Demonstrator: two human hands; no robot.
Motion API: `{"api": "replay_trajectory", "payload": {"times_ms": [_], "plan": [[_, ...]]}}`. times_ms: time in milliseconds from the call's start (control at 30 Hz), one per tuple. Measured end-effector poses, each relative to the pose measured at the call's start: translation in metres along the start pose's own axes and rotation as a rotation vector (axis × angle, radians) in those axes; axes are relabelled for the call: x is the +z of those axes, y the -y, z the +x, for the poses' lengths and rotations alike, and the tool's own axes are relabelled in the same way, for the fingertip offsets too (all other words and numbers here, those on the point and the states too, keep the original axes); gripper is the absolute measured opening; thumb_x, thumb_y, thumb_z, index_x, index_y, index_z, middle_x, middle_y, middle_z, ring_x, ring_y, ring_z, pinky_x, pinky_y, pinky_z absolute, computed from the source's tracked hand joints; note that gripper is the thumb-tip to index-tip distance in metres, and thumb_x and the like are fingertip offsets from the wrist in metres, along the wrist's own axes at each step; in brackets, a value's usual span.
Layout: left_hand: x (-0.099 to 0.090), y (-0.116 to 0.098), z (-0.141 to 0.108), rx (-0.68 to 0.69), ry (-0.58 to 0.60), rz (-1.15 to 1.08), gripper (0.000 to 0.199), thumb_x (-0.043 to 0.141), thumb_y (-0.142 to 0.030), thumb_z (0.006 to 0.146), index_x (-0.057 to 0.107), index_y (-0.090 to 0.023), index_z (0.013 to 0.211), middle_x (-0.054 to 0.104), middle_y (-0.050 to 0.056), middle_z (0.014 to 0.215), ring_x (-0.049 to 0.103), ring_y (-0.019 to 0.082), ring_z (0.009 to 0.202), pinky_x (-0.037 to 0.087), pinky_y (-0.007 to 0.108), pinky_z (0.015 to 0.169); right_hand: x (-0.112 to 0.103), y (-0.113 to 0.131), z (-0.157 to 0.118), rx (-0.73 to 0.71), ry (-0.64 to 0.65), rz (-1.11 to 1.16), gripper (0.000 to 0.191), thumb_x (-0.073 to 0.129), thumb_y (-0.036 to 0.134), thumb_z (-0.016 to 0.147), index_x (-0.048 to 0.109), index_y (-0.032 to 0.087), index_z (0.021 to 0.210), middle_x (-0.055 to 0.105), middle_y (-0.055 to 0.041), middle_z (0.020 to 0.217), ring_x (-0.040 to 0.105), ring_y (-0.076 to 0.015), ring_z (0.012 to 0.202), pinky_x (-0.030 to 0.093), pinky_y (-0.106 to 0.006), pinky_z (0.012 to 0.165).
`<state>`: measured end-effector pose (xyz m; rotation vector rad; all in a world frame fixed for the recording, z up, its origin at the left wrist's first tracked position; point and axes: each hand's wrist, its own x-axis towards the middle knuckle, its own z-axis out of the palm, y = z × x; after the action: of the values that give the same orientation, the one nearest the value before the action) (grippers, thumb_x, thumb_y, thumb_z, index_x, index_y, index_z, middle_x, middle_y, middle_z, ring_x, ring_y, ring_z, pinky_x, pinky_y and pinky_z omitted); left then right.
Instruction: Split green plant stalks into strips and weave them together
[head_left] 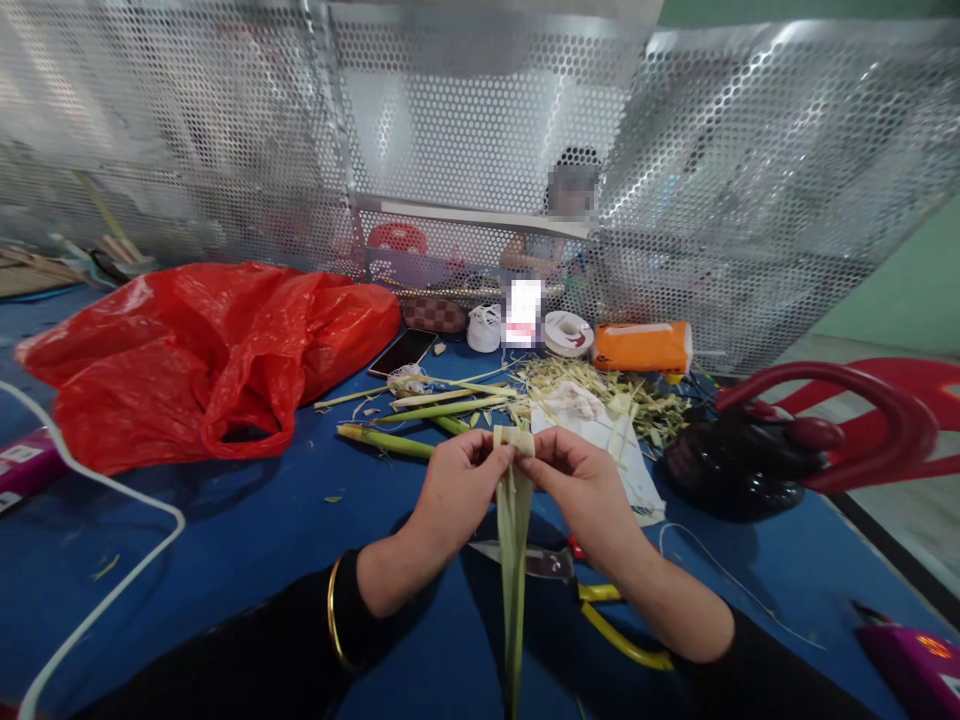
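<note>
A long pale green leaf strip (513, 560) hangs down from between my two hands, its top folded over into a flat band. My left hand (466, 487) pinches the left side of the fold between thumb and fingers. On the right side, my right hand (581, 487) grips the same fold, thumb close to the other thumb. Beneath the strip, scissors with yellow handles (626, 640) lie on the blue table (262, 560), their blades partly hidden behind the leaf. Green stalks (390, 441) rest just beyond my left hand.
A red plastic bag (187, 360) covers the back left. White paper (634, 465) and leaf scraps (652, 400) lie behind my right hand, near a dark kettle (742, 465). A white cable (135, 565) crosses the left. Beyond a perforated screen (465, 130) sits a person (536, 250).
</note>
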<state>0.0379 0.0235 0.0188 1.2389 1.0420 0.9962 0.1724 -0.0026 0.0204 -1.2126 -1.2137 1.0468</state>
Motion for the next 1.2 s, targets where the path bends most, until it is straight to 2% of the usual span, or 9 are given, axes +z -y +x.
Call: {"api": "replay_trajectory", "payload": {"times_ms": [133, 333, 500, 667, 867, 1067, 1200], "plan": [[0.0006, -0.0023, -0.0014, -0.015, 0.004, -0.040, 0.027, 0.064, -0.036, 0.073, 0.067, -0.011, 0.082, 0.063, 0.002, 0.069, 0.054, 0.013, 0.057, 0.044, 0.024, 0.054, -0.0005, -0.0012, -0.0010, -0.041, -0.009, -0.021, 0.009, 0.067, 0.026, 0.072, 0.062, 0.019, 0.069, 0.058, 0.0034, 0.061, 0.050, -0.0126, 0.059, 0.041, -0.025, 0.057], [0.0015, -0.0032, -0.0013, -0.064, -0.016, -0.101, 0.024, 0.067, -0.036, 0.071, 0.066, -0.012, 0.074, 0.061, 0.000, 0.061, 0.052, 0.011, 0.052, 0.041, 0.022, 0.050, -0.0003, -0.0019, -0.0008, -0.068, -0.019, -0.053, 0.009, 0.067, 0.026, 0.073, 0.062, 0.019, 0.071, 0.059, 0.0025, 0.063, 0.051, -0.0127, 0.060, 0.041, -0.025, 0.057], [0.0009, -0.0039, -0.0005, -0.050, -0.029, -0.116, 0.023, 0.067, -0.035, 0.070, 0.067, -0.012, 0.076, 0.063, 0.000, 0.064, 0.055, 0.012, 0.054, 0.044, 0.023, 0.052, 0.0006, -0.0009, -0.0015, -0.001, 0.010, -0.062, 0.008, 0.066, 0.026, 0.072, 0.061, 0.019, 0.071, 0.061, 0.0016, 0.064, 0.053, -0.0137, 0.060, 0.044, -0.027, 0.058], [0.0005, -0.0036, -0.0008, -0.057, 0.022, -0.133, 0.027, 0.069, -0.037, 0.069, 0.065, -0.013, 0.080, 0.064, 0.001, 0.067, 0.058, 0.014, 0.058, 0.048, 0.026, 0.055, 0.0012, 0.0005, -0.0025, 0.031, -0.036, -0.021, 0.011, 0.067, 0.028, 0.070, 0.060, 0.019, 0.068, 0.058, 0.0029, 0.061, 0.051, -0.0128, 0.058, 0.041, -0.026, 0.056], [0.0015, -0.0016, -0.0017, -0.041, 0.035, -0.045, 0.023, 0.066, -0.035, 0.072, 0.065, -0.013, 0.078, 0.066, 0.003, 0.072, 0.057, 0.015, 0.062, 0.046, 0.026, 0.059, 0.0014, 0.0010, -0.0009, 0.031, -0.046, 0.011, 0.015, 0.068, 0.031, 0.070, 0.060, 0.019, 0.068, 0.056, 0.0034, 0.060, 0.049, -0.0128, 0.058, 0.041, -0.026, 0.057], [0.0016, -0.0016, -0.0023, -0.039, 0.020, -0.058, 0.025, 0.066, -0.037, 0.073, 0.066, -0.013, 0.081, 0.063, 0.001, 0.071, 0.053, 0.013, 0.061, 0.042, 0.023, 0.056, 0.0012, 0.0011, -0.0011, -0.022, -0.024, -0.004, 0.015, 0.068, 0.032, 0.072, 0.060, 0.019, 0.068, 0.054, 0.0039, 0.060, 0.047, -0.0122, 0.058, 0.039, -0.025, 0.056], [0.0004, -0.0002, 0.0006, -0.011, 0.000, -0.031, 0.023, 0.064, -0.034, 0.075, 0.066, -0.012, 0.082, 0.064, 0.002, 0.075, 0.054, 0.014, 0.064, 0.043, 0.024, 0.059, 0.0017, 0.0011, -0.0008, 0.018, -0.012, 0.021, 0.012, 0.068, 0.029, 0.070, 0.060, 0.019, 0.068, 0.056, 0.0040, 0.061, 0.049, -0.0120, 0.058, 0.040, -0.026, 0.058]]}}
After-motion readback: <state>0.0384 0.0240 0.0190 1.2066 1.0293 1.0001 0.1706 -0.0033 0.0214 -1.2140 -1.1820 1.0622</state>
